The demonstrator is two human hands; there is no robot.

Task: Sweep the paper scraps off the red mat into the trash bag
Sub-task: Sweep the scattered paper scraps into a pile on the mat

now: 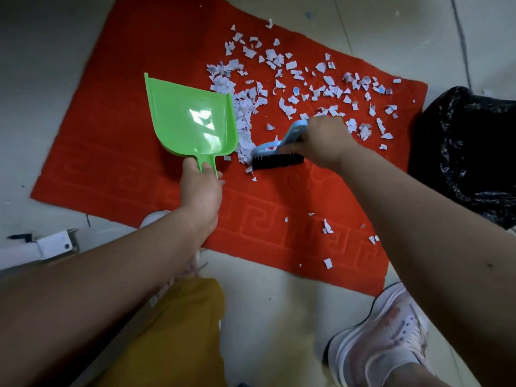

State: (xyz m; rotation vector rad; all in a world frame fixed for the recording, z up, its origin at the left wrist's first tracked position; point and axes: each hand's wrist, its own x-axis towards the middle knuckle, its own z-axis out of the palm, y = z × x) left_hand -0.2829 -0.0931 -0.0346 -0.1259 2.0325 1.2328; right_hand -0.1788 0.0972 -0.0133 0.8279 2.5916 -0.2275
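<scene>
While the left hand (201, 191) grips the stem handle of a green dustpan (190, 118), the pan lies flat on the red mat (111, 152), its open lip turned toward the right and set against a dense ridge of paper scraps (245, 127). The right hand (321, 143) is clenched round the pale blue handle of a brush (276, 157); the black bristles rest on the mat at the near end of that ridge, just beside the pan's near right corner. Scraps are spread thinly over the far right part of the mat, from the ridge out toward the right edge, with one or two lying on the floor (279, 308) past the far edge. A smaller loose group of scraps lies near the mat's near edge, well apart from the main spread. The inside of the pan shows a window glare; no scraps can be made out in it. A black trash bag (469, 152) stands on the floor at the right end of the mat, touching or just beside its edge; which, cannot be told. A white shoe (382, 336) is planted on the floor near the mat's near right corner. A mustard trouser leg (173, 336) shows at lower centre. A white bracket-like fitting (53, 247) lies on the floor at left.
</scene>
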